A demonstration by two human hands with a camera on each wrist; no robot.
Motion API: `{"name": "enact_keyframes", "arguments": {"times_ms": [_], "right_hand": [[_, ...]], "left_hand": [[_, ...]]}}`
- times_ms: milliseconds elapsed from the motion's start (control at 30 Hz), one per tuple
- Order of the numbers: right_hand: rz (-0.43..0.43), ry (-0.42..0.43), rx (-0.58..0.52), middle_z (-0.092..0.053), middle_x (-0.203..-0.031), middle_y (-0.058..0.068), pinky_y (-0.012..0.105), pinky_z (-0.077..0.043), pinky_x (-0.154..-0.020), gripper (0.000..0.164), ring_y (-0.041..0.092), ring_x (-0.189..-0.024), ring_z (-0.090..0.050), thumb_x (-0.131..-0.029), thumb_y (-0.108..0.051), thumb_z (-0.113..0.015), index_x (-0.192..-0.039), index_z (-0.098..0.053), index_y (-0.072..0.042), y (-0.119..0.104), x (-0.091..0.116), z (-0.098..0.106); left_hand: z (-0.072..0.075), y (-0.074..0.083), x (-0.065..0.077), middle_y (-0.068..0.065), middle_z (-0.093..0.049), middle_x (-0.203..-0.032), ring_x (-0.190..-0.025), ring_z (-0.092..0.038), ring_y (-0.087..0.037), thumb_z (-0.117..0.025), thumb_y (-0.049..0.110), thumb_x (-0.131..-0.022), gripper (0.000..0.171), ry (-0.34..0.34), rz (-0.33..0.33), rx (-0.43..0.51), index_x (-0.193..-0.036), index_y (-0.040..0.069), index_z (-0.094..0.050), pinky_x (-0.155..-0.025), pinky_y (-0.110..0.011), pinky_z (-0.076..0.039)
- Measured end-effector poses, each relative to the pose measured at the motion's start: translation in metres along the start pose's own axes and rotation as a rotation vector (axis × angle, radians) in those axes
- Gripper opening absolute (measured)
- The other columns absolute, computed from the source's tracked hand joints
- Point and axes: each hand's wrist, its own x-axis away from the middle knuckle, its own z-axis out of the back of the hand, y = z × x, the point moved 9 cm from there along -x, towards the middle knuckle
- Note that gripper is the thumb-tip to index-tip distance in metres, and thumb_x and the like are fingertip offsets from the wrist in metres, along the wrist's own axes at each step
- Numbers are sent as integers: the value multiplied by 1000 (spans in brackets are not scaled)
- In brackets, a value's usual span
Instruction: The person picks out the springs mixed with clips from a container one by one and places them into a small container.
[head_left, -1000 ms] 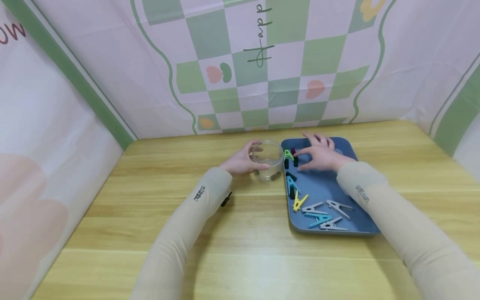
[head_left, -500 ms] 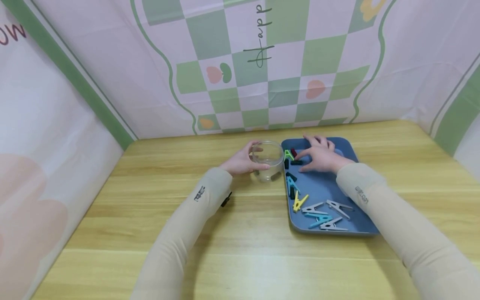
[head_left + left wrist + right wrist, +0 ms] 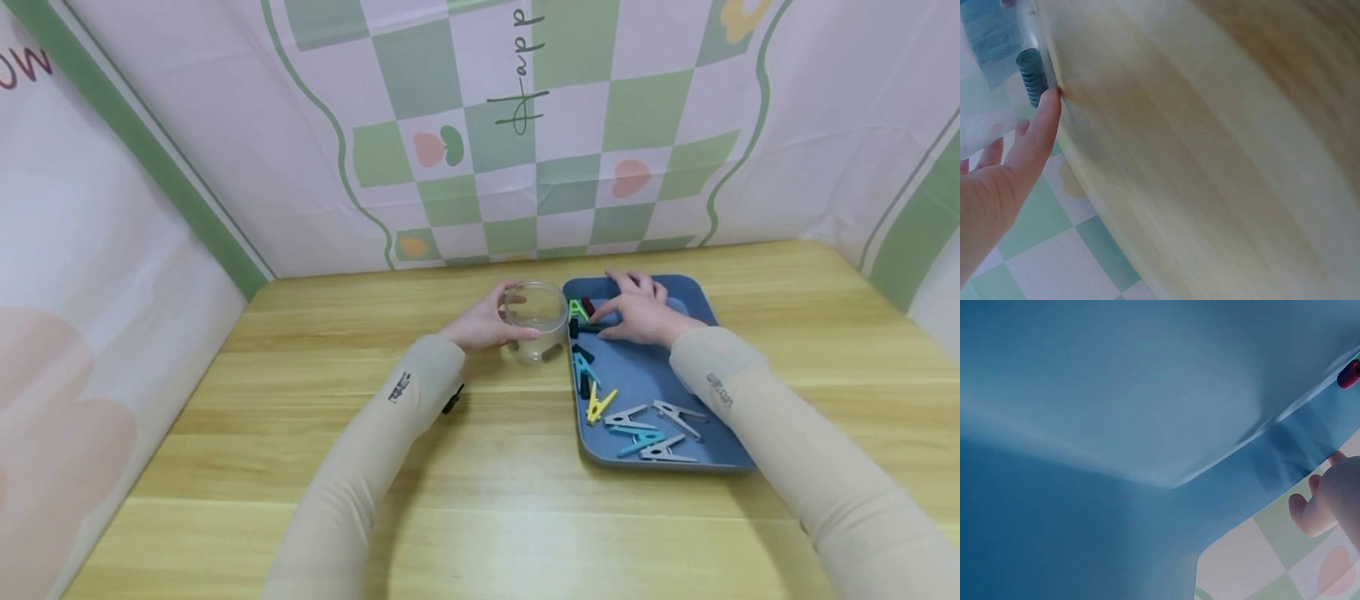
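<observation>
My left hand (image 3: 483, 323) grips a clear round jar (image 3: 546, 340) by its side, thumb in front and fingers behind. Through its wall, a dark green ribbed cylinder (image 3: 1034, 78) shows low inside in the left wrist view. Over the far left part of a blue tray (image 3: 637, 375), my right hand (image 3: 647, 318) pinches a black ribbed cylinder (image 3: 588, 328) between thumb and index finger; the other fingers spread toward the far rim. A dark red ribbed cylinder (image 3: 588, 307) and a light green clothespin (image 3: 577, 310) lie just beyond it.
More black cylinders (image 3: 585, 385) line the tray's left side, with a blue clothespin (image 3: 582, 367) and a yellow clothespin (image 3: 599, 404). Several grey and blue clothespins (image 3: 637, 439) lie at its near end. A patterned cloth (image 3: 570, 183) hangs behind the wooden table (image 3: 480, 517).
The black cylinder by my right fingers has turned from upright to crosswise in the head view, and thumb and index finger have drawn closer to it. The left hand and jar stay put.
</observation>
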Motion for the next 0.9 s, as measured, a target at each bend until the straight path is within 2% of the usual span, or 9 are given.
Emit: {"name": "enact_keyframes", "arguments": {"times_ms": [333, 900], "right_hand": [[3, 6, -11, -10, -153, 28, 70, -2, -99, 19, 55, -135, 0, -83, -13, -71, -101, -74, -11, -1, -1, 1], [10, 14, -27, -11, -152, 29, 69, 2, -99, 14, 55, -134, 1, -83, -11, -70, -96, -75, -12, -3, 1, 2]], "left_hand": [[0, 0, -1, -6, -33, -149, -120, -48, -25, -74, 16, -83, 83, 1, -4, 8, -147, 22, -22, -73, -32, -47], [0, 0, 0, -6, -32, -149, -120, -48, -25, -74, 16, -82, 83, 1, -4, -2, -147, 22, -22, -74, -32, -47]]}}
